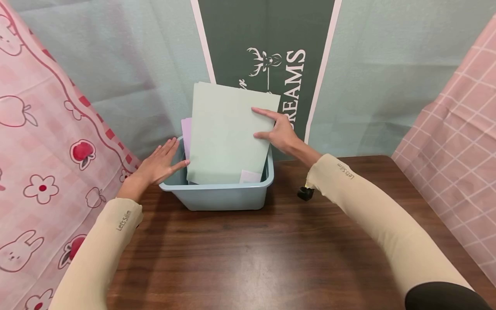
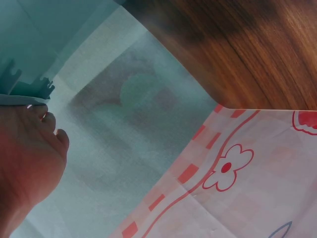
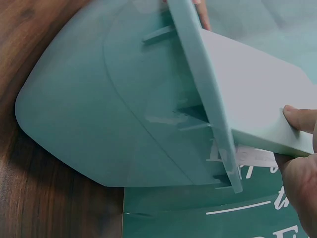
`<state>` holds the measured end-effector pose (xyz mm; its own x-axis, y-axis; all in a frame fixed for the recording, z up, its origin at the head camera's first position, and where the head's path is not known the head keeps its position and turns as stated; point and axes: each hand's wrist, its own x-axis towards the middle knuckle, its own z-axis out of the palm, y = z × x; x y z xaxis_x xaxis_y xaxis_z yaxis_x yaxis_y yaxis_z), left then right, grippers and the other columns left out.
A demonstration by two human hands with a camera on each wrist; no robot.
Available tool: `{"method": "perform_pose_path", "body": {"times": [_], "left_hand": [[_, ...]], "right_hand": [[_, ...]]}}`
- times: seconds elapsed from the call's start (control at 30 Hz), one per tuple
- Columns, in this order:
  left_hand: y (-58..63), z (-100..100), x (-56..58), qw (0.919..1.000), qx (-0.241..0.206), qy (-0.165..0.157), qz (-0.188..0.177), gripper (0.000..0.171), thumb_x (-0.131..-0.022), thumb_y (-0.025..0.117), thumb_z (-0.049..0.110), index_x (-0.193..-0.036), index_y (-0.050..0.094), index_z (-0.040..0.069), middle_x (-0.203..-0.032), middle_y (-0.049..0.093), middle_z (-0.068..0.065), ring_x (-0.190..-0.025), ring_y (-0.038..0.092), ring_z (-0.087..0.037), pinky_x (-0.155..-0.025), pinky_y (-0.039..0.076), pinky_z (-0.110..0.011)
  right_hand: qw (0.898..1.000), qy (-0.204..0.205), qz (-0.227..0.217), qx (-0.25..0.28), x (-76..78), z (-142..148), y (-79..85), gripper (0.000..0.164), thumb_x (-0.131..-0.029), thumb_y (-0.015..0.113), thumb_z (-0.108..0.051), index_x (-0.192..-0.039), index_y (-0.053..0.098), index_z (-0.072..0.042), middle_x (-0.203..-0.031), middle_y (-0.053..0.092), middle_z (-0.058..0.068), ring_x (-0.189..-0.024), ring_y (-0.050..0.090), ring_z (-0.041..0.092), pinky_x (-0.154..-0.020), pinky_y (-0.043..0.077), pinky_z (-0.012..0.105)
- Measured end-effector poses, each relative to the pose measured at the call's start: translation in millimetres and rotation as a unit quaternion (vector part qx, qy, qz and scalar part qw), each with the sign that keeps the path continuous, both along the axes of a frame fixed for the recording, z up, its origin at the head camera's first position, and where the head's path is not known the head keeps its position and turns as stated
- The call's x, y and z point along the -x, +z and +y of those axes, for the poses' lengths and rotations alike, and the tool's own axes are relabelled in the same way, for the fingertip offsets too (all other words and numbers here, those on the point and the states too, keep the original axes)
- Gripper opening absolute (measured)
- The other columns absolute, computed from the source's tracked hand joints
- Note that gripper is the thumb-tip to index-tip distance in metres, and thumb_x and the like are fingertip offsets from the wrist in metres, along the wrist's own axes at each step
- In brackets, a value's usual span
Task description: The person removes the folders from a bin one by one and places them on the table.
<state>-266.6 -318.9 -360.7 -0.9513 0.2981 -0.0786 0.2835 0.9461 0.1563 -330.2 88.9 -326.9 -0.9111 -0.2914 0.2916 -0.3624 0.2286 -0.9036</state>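
Note:
A pale green folder (image 1: 228, 133) leans upright in a light blue plastic basin (image 1: 222, 198), its upper part well above the rim. My right hand (image 1: 280, 131) grips its right edge; in the right wrist view a thumb (image 3: 299, 119) presses its face while other fingers are partly hidden behind the edge. A small pale label (image 1: 249, 176) shows at the folder's lower right corner. At the basin's left rim rests my left hand (image 1: 159, 165), fingers extended, thumb tip right by the folder's left edge. Behind the folder stands a purple folder (image 1: 186, 133), mostly hidden.
The basin stands at the back of a dark wooden table (image 1: 248, 254), against a grey-green cloth (image 1: 372, 86) with a dark printed panel. Pink patterned cloths hang at the left (image 1: 50, 142) and right (image 1: 449, 137). A small black device (image 1: 305, 193) hangs by the right wrist.

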Motion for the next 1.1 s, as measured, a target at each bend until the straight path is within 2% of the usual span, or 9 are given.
{"method": "perform_pose_path", "body": {"times": [0.23,0.47,0.8,1.1], "left_hand": [[1.1,1.9,-0.4,1.0,-0.008,-0.002,0.003,0.096,-0.108,0.036,0.066,-0.169,0.003,0.0,-0.177,-0.001,-0.021,-0.164,-0.002,-0.036,-0.132,0.001,-0.057],[0.7,4.7,2.6,0.9999,-0.007,-0.007,0.004,0.094,-0.109,0.036,0.065,-0.169,0.003,0.0,-0.177,-0.002,-0.02,-0.165,-0.003,-0.035,-0.132,0.002,-0.057],[0.7,5.1,2.7,0.9999,-0.011,-0.009,0.006,0.094,-0.109,0.035,0.064,-0.169,0.003,-0.001,-0.177,-0.002,-0.022,-0.164,-0.003,-0.036,-0.132,0.001,-0.056],[4.8,6.3,2.3,0.9998,-0.008,-0.015,0.004,0.095,-0.109,0.035,0.065,-0.168,0.003,-0.002,-0.176,-0.002,-0.024,-0.164,-0.003,-0.037,-0.131,0.0,-0.057]], "right_hand": [[1.0,-0.016,-0.008,0.018,1.3,10.3,5.4,0.078,-0.082,0.088,0.006,-0.148,0.065,-0.029,-0.158,0.054,-0.006,-0.141,0.054,0.015,-0.11,0.053,0.041],[0.997,-0.035,-0.008,0.068,0.8,19.0,11.8,0.081,-0.079,0.086,0.013,-0.149,0.065,-0.022,-0.158,0.055,-0.002,-0.14,0.055,0.018,-0.111,0.052,0.043],[0.994,-0.068,-0.004,0.087,-5.2,31.3,26.8,0.08,-0.08,0.087,0.01,-0.148,0.065,-0.026,-0.156,0.056,-0.006,-0.137,0.057,0.017,-0.113,0.05,0.039],[0.984,-0.061,-0.004,0.169,-9.7,42.3,40.9,0.081,-0.078,0.084,0.019,-0.148,0.065,-0.017,-0.156,0.057,0.0,-0.135,0.057,0.022,-0.113,0.051,0.04]]}}
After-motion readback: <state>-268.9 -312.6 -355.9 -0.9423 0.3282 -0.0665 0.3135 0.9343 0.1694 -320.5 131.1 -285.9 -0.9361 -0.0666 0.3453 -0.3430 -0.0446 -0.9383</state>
